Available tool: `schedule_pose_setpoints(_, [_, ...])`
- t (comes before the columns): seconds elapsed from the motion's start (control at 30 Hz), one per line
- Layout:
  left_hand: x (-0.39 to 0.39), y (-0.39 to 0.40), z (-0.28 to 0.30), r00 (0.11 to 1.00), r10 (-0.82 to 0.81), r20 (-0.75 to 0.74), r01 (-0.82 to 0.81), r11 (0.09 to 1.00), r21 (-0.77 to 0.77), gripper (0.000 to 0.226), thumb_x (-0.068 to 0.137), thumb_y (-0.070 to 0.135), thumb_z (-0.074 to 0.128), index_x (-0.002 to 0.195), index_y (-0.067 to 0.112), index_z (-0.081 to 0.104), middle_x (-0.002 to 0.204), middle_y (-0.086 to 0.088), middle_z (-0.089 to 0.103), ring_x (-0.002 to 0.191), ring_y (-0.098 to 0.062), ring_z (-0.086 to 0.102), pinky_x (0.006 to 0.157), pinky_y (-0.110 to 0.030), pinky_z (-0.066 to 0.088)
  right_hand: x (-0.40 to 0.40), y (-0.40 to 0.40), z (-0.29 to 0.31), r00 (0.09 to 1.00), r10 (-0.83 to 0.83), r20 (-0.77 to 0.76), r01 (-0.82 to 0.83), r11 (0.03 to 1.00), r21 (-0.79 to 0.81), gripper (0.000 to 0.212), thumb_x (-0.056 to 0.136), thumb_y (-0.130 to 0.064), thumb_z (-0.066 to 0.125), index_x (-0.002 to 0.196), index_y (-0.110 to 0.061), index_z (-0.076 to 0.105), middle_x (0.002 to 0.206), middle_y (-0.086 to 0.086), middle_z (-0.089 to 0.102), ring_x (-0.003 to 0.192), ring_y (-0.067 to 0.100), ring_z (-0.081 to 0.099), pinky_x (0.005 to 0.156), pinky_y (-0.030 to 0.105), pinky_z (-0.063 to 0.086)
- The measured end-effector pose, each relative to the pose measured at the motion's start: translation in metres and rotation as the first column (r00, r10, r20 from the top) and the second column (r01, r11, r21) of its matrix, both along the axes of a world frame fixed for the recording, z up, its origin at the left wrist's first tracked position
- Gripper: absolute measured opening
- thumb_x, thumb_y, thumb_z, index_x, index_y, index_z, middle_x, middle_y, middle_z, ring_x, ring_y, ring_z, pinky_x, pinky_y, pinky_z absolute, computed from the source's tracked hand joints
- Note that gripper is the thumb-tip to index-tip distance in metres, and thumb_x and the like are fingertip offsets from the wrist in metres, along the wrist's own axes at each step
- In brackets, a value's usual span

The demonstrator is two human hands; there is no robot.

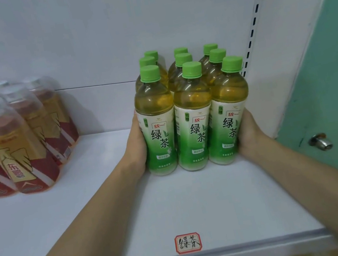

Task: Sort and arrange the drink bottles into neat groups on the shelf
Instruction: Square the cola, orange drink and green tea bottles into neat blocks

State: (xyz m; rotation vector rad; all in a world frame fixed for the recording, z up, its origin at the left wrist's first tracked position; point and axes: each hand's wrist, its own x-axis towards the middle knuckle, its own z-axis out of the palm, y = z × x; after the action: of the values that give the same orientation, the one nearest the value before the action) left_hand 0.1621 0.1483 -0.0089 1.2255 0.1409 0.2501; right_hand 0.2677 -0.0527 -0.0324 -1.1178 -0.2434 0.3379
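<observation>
Several green tea bottles with green caps stand upright in a tight block, three columns deep, at the right of the white shelf. My left hand presses flat against the block's left side, at the front left bottle. On the opposite side my right hand presses against the front right bottle. The fingers of both hands run back along the block and are mostly hidden by it. Several red and gold drink bottles with clear caps stand grouped at the shelf's left.
A red-framed handwritten label is stuck near the shelf's front edge, in line with the green tea block. A slotted upright runs up the back right corner. Right of the shelf is a green door with a metal knob.
</observation>
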Motion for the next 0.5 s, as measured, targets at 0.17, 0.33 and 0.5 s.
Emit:
schedule_pose_setpoints(0.17, [-0.002, 0.008, -0.004, 1.0, 0.01, -0.003, -0.01, 0.999, 0.042, 0.057, 0.109, 0.049, 0.023, 0.094, 0.024, 0.072, 0.089, -0.001, 0.08, 0.08, -0.015, 0.077, 0.064, -0.027, 0.061, -0.004, 0.004, 0.001, 1.0, 0.0, 0.002, 0.0, 1.0, 0.008, 0.051, 0.101, -0.038, 0.037, 0.076, -0.018, 0.077, 0.091, 0.014, 0.074, 0.091, 0.034, 0.069, 0.1, 0.058, 0.048])
schedule_pose_setpoints(0.33, [-0.003, 0.019, -0.004, 0.997, 0.081, 0.017, -0.082, 0.996, 0.029, 0.066, 0.107, 0.049, 0.026, 0.077, 0.027, 0.08, 0.088, -0.001, 0.08, 0.08, -0.017, 0.077, 0.068, -0.029, 0.06, -0.008, 0.018, 0.003, 0.996, 0.083, -0.029, -0.083, 0.997, 0.012, 0.059, 0.103, -0.042, 0.033, 0.07, -0.019, 0.076, 0.08, 0.009, 0.074, 0.076, 0.028, 0.07, 0.081, 0.04, 0.053])
schedule_pose_setpoints(0.5, [-0.004, 0.021, -0.007, 0.997, 0.067, 0.034, -0.068, 0.997, 0.042, 0.074, 0.108, 0.046, 0.024, 0.062, 0.032, 0.081, 0.079, 0.003, 0.079, 0.071, -0.014, 0.076, 0.064, -0.027, 0.061, -0.003, 0.024, -0.002, 0.995, 0.101, -0.001, -0.101, 0.993, 0.06, 0.058, 0.104, -0.044, 0.032, 0.071, -0.019, 0.073, 0.078, 0.008, 0.072, 0.073, 0.027, 0.067, 0.076, 0.037, 0.052])
